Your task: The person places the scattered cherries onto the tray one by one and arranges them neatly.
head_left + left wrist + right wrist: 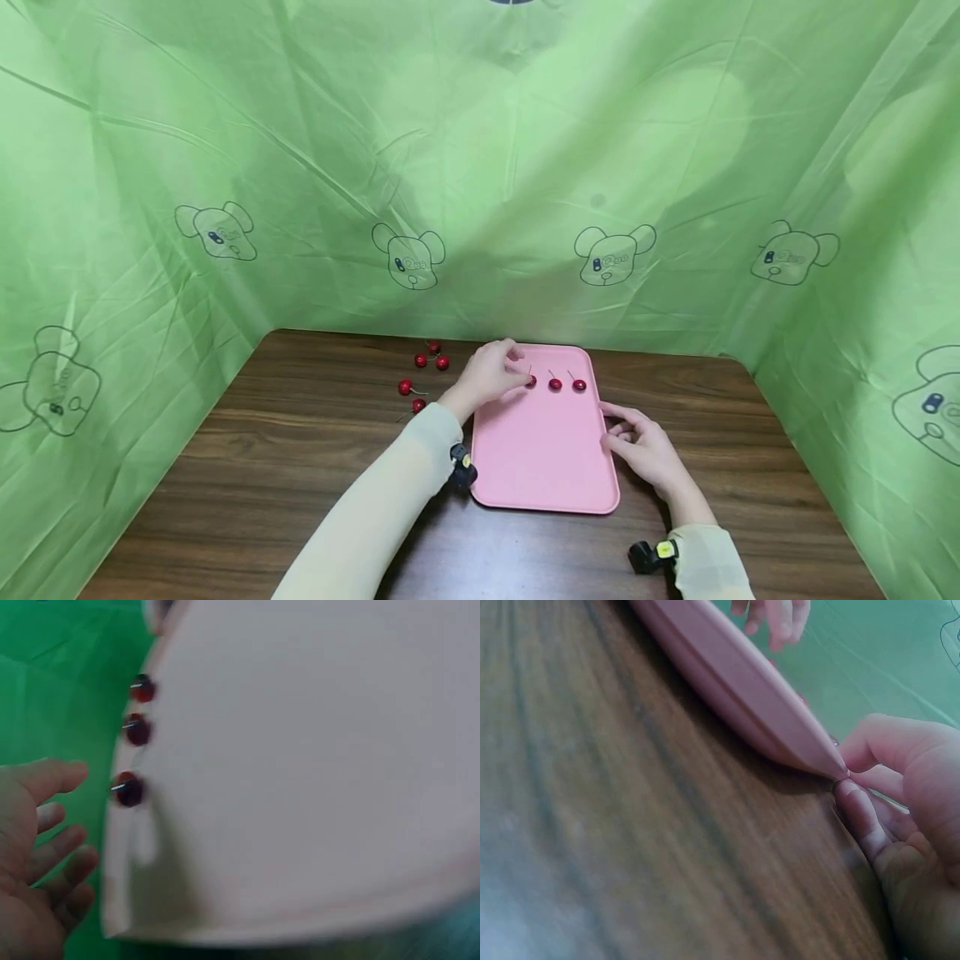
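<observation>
A pink tray lies on the table with three red cherries in a row near its far end, stems up. My left hand is over the tray's far left part, thumb beside the leftmost cherry. In the left wrist view, the left hand's fingers are loosely bent with nothing between them, apart from the nearest cherry. At the tray's right edge, my right hand holds the rim; the right wrist view shows thumb and index finger at the rim.
Several more cherries with stems lie on the wooden table, left of the tray. A green cloth with bear-head drawings hangs behind and at both sides. Each wrist bears a small black camera.
</observation>
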Demonstrator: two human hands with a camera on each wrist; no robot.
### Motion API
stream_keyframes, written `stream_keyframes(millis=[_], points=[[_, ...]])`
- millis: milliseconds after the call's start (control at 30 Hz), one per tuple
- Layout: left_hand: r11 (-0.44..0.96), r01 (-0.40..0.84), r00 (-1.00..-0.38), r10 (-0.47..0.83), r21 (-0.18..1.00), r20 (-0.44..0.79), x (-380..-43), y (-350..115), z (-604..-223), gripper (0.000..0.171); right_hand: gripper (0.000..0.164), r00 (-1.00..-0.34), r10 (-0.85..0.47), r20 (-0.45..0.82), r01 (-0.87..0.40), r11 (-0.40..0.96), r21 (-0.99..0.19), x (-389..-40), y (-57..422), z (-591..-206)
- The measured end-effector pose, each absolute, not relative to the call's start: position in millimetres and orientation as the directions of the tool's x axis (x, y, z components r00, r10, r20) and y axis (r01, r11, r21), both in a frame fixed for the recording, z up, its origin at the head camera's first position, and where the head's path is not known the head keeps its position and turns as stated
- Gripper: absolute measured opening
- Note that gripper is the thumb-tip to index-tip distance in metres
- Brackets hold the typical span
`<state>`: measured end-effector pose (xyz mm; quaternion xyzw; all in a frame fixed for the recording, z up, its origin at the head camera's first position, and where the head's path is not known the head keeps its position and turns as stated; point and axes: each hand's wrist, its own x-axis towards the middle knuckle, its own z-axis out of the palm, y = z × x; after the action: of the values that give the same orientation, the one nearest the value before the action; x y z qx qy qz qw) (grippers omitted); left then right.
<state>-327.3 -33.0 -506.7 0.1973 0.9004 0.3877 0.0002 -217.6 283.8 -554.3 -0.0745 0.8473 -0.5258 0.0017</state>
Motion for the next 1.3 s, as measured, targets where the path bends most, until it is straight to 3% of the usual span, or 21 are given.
stream_keyframes(millis=[200, 367, 767, 1300], points=[[0.592, 0.369, -0.896, 0.43, 0.716, 0.107, -327.8, -73.4, -483.6, 0.044, 0.057, -0.99, -0.119, 0.07, -0.115, 0.421, -0.9, -217.1, 282.2, -552.3], [0.55, 0.399, -0.883, 0.446, 0.734, 0.146, -321.1, -108.2, -475.6, 0.039, 0.059, -0.991, -0.119, 0.066, -0.113, 0.446, -0.888, -218.4, 283.0, -553.2], [0.522, 0.396, -0.908, 0.347, 0.756, 0.236, -290.9, -166.4, -478.9, 0.033, 0.059, -0.992, -0.115, 0.055, -0.102, 0.46, -0.882, -218.1, 282.3, -552.7], [0.572, 0.468, -0.878, 0.388, 0.674, 0.281, -237.7, -207.0, -491.4, 0.033, 0.056, -0.992, -0.108, 0.059, -0.101, 0.446, -0.889, -218.2, 283.4, -556.0]])
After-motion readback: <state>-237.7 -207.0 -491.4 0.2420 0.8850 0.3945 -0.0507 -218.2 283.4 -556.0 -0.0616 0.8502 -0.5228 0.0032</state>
